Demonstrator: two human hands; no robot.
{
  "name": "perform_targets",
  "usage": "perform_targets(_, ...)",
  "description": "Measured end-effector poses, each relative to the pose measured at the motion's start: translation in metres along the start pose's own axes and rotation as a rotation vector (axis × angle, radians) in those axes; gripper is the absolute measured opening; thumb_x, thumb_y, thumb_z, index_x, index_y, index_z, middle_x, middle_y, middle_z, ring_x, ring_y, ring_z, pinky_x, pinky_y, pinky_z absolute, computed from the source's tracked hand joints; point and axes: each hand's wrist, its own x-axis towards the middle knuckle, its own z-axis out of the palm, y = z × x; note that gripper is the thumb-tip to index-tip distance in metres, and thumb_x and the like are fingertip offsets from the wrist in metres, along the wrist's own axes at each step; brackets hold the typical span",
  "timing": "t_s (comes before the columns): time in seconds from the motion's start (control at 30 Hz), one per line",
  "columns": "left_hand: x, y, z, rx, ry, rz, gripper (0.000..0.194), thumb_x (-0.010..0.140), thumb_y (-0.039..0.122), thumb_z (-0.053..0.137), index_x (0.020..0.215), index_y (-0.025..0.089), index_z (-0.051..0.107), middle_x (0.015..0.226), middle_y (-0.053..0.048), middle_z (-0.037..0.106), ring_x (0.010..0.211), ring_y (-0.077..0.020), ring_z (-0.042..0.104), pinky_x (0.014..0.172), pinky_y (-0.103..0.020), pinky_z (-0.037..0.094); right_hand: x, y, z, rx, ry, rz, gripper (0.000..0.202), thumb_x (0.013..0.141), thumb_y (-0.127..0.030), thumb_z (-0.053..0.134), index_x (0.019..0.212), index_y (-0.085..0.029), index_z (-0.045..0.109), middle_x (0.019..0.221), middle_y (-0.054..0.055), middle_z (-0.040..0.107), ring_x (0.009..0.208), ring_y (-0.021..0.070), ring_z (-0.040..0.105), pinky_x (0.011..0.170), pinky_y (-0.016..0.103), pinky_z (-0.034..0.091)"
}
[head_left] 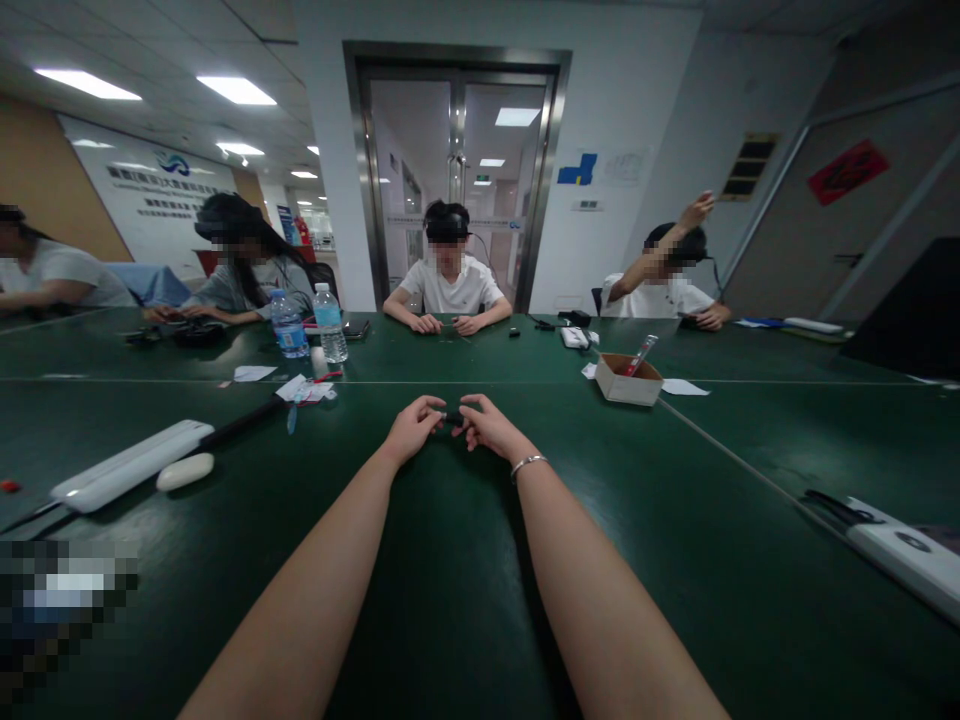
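Note:
Both my arms reach forward over the dark green table (pixel 450 560). A small black object (pixel 453 418) sits between my hands, a little above or on the tabletop; its exact shape is too small to tell. My left hand (pixel 414 428) pinches its left end with the thumb and fingertips. On its other side my right hand (pixel 489 424), with a silver bracelet (pixel 529 463) at the wrist, has its fingers curled round the right end.
Two water bottles (pixel 330 322) stand at the back left, near papers (pixel 304 390). A white device (pixel 135 465) and a white oval object (pixel 185 471) lie left. At the right are an open box (pixel 628 382) and a white power strip (pixel 907 550). Several people sit opposite.

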Motion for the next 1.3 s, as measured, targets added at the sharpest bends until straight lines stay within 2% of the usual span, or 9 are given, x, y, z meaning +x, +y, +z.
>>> perform_targets(0.13,0.0,-0.001,0.0,0.006,0.001,0.009,0.026,0.078,0.028,0.05,0.101,0.017,0.057,0.072,-0.001,0.06,0.068,-0.0143,0.057,0.063,-0.026,0.044,-0.004,-0.002,-0.002,0.07,-0.025,-0.074,0.069,0.065,-0.004,0.07,0.115,-0.031,0.03,0.096,-0.003,0.052,0.046,0.0041,0.054,0.047,0.022,0.055)
perform_targets(0.27,0.0,0.002,0.001,0.005,0.007,0.003,0.026,0.078,0.027,0.05,0.1,0.017,0.057,0.072,-0.001,0.06,0.069,-0.0143,0.057,0.064,-0.026,0.044,-0.003,-0.002,0.0,0.042,0.01,0.012,0.035,0.082,-0.022,0.061,0.109,-0.023,0.039,0.079,-0.003,0.05,0.043,0.0052,0.052,0.044,0.024,0.056)
perform_targets(0.33,-0.001,0.004,0.002,0.012,0.009,-0.004,0.026,0.078,0.027,0.05,0.1,0.017,0.057,0.072,-0.001,0.06,0.069,-0.0144,0.057,0.064,-0.026,0.044,-0.002,-0.002,0.002,0.019,-0.004,0.022,0.021,0.086,-0.02,0.055,0.103,-0.02,0.043,0.075,-0.002,0.049,0.042,0.0049,0.051,0.044,0.023,0.056)
perform_targets(0.5,-0.003,0.007,0.002,0.043,0.004,-0.01,0.025,0.078,0.028,0.05,0.1,0.018,0.058,0.072,-0.001,0.06,0.07,-0.0147,0.058,0.065,-0.026,0.045,-0.005,-0.004,0.001,0.077,-0.009,-0.029,0.05,0.073,-0.002,0.063,0.11,-0.024,0.039,0.082,-0.004,0.05,0.048,0.0058,0.056,0.051,0.024,0.058)
perform_targets(0.6,-0.004,0.009,0.001,0.037,0.012,-0.007,0.025,0.078,0.028,0.05,0.1,0.018,0.058,0.071,-0.001,0.06,0.07,-0.0145,0.058,0.064,-0.026,0.045,-0.004,-0.003,0.002,0.049,-0.007,0.02,0.03,0.083,-0.013,0.057,0.109,-0.019,0.042,0.075,-0.001,0.053,0.047,0.0077,0.056,0.049,0.025,0.057)
perform_targets(0.77,-0.003,0.006,0.0,0.055,0.02,-0.018,0.027,0.079,0.032,0.05,0.1,0.017,0.058,0.07,-0.001,0.059,0.065,-0.0135,0.056,0.061,-0.025,0.044,0.0,0.002,0.001,-0.093,-0.066,-0.054,0.026,0.078,-0.004,0.058,0.101,-0.014,0.052,0.068,-0.002,0.056,0.04,0.0049,0.05,0.035,0.013,0.045)
perform_targets(0.97,-0.002,0.005,0.0,0.08,0.057,-0.027,0.028,0.078,0.044,0.054,0.084,0.017,0.058,0.06,0.001,0.056,0.056,-0.0126,0.053,0.056,-0.025,0.041,0.005,0.008,0.003,-0.347,-0.038,-0.11,0.029,0.07,-0.005,0.068,0.095,-0.017,0.058,0.097,0.004,0.063,0.038,0.0023,0.047,0.033,0.016,0.042)
perform_targets(1.17,-0.004,0.012,-0.001,0.195,0.168,0.024,0.03,0.076,0.048,0.056,0.074,0.018,0.058,0.072,-0.001,0.062,0.066,-0.0141,0.055,0.062,-0.026,0.041,0.004,0.009,0.019,-0.746,0.152,-0.28,0.027,0.063,-0.015,0.077,0.084,-0.018,0.061,0.09,0.001,0.064,0.083,0.0162,0.061,0.076,0.029,0.049)
perform_targets(1.3,-0.006,0.012,0.005,0.217,0.141,0.048,0.025,0.075,0.044,0.057,0.078,0.019,0.059,0.079,-0.001,0.062,0.066,-0.0139,0.056,0.061,-0.025,0.043,-0.003,0.011,0.033,-0.995,0.245,-0.284,0.027,0.067,-0.026,0.077,0.087,-0.019,0.06,0.091,0.004,0.061,0.084,0.0202,0.059,0.074,0.031,0.046)
